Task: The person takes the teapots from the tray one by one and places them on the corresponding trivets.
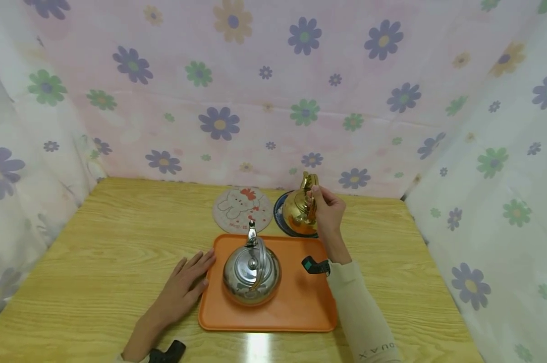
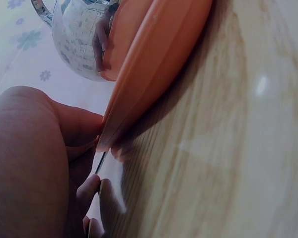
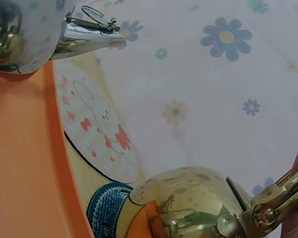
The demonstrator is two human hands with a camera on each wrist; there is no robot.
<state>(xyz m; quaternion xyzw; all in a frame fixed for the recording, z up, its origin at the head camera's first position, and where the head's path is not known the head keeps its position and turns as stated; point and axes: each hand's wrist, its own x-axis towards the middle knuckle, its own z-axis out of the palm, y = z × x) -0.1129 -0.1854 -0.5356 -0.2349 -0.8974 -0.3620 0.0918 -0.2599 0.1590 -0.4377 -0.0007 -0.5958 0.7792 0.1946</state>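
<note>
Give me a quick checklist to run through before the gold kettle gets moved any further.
1. Right hand grips the shiny gold kettle's handle: ok.
2. Gold kettle over the blue round coaster; touching or lifted: cannot tell.
3. Left hand rests flat against the orange plastic tray's left edge, steadying it: ok.
4. Silver steel kettle stands upright on the tray: ok.
5. Round cartoon-print mat lies bare behind the tray: ok.
</note>
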